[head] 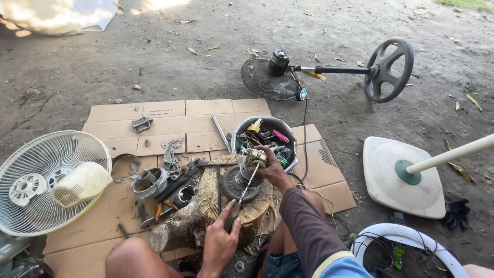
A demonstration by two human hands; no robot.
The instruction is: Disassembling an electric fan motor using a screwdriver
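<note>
The work took place outdoors on bare grey-brown dirt ground (329, 20) with dry leaves scattered on it, and flattened brown cardboard sheets (170, 121) were spread over the dirt as a mat; the one near the right edge carried a dark printed block, too small to make out. A rough wooden stump (208, 193) stood on the cardboard, and on its top sat the small round fan motor (241, 181), dark with a metal top part. The left hand (220, 241) was closed around the dark handle of a thin metal screwdriver (242, 195), whose tip pointed up into the motor. The right hand (268, 163) was clamped on the upper part of the motor, fingers curled over it. Just behind the motor stood a grey round plastic tub (267, 123) full of small parts. On the left lay a white wire fan guard (46, 180) with a cream plastic housing on it. Farther back lay a black stand fan (272, 77), and on the right a white fan base (391, 180), possibly plastic, with its pole.
</note>
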